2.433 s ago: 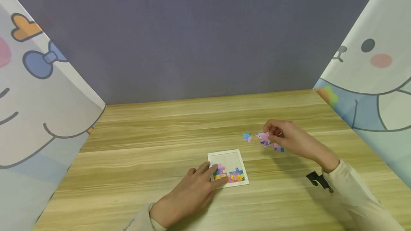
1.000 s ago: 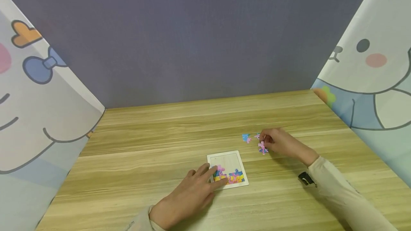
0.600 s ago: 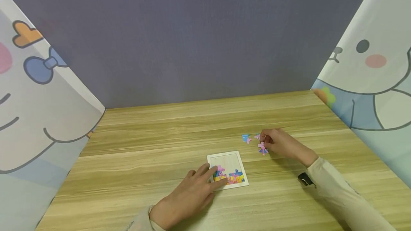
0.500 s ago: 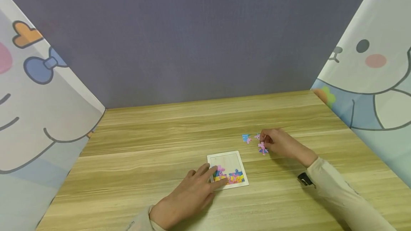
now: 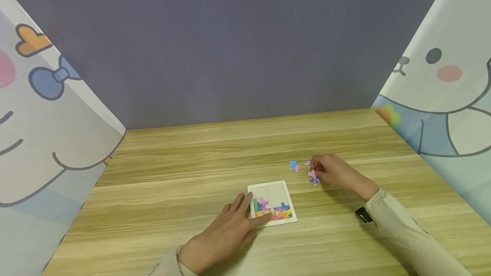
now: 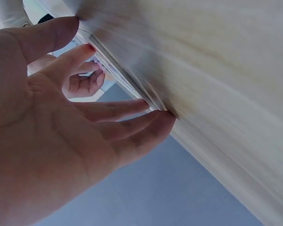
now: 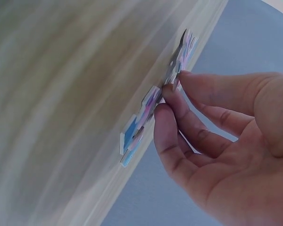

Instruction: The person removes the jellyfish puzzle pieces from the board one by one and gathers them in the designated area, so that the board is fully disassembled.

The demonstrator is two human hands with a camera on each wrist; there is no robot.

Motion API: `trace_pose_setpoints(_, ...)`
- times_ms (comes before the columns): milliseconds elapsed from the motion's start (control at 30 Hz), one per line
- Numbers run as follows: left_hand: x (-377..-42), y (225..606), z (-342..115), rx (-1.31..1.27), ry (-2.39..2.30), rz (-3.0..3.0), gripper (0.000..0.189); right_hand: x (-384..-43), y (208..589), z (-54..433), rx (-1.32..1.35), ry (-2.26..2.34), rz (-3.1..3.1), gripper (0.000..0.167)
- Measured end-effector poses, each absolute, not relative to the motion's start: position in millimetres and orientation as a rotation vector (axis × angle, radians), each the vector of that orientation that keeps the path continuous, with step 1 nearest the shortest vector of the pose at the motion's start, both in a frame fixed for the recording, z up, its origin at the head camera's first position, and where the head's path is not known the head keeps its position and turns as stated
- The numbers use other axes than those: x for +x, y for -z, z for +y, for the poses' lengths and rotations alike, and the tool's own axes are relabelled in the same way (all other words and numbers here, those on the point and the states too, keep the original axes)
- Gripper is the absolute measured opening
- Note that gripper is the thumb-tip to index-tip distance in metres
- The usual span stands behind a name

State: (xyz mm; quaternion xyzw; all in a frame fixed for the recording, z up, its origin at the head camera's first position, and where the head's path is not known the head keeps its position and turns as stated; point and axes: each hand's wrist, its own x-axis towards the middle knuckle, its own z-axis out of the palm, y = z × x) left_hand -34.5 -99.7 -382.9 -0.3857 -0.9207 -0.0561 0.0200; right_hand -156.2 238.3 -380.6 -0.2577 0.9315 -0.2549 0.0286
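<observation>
My left hand point(image 5: 226, 233) lies with extended fingers over the left side of a white-rimmed puzzle tray point(image 5: 289, 197). One fingertip touches the joined pieces, while others are at the tray's left edge, as the left wrist view shows. Brightly coloured puzzle pieces point(image 5: 283, 212) fill the near part of the tray, and its far part is bare wood. Beyond it to the right, my right hand point(image 5: 335, 173) pinches a pink puzzle piece point(image 5: 312, 174) between thumb and fingers, low over the table. Close by lie a blue-and-pink piece point(image 5: 294, 165) and another pink piece point(image 5: 307, 163), partly hidden by the fingers.
A small black clip-like object point(image 5: 363, 214) shows beside the right sleeve point(image 5: 399, 220). The wood-grain table point(image 5: 184, 161) ends at a grey back panel point(image 5: 245, 46). Cartoon-printed panels stand at the left point(image 5: 57, 131) and right point(image 5: 452, 114).
My right hand has shifted left and toward me among the loose pieces, then stayed nearly still. Just now, fingers of my left hand have drawn back from the pink piece to the tray's left rim.
</observation>
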Motion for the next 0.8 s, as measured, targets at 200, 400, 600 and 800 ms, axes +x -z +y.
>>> trace_pose_setpoints(200,-34,384,-100,-1.184,0.155,-2.852,0.051,-156,379,237,-0.791,0.753,2.880,0.016)
trace_pose_setpoints(400,-35,384,-99,-1.185,0.137,-2.854,0.051,-155,380,235,-0.816,0.727,2.910,0.017)
trace_pose_setpoints(600,-36,383,-99,-1.200,0.144,-2.852,0.050,-152,380,232,-0.859,0.715,2.950,0.017)
trace_pose_setpoints(800,-37,383,-99,-1.197,0.144,-2.864,0.050,-149,377,224,-0.924,0.695,2.988,0.014)
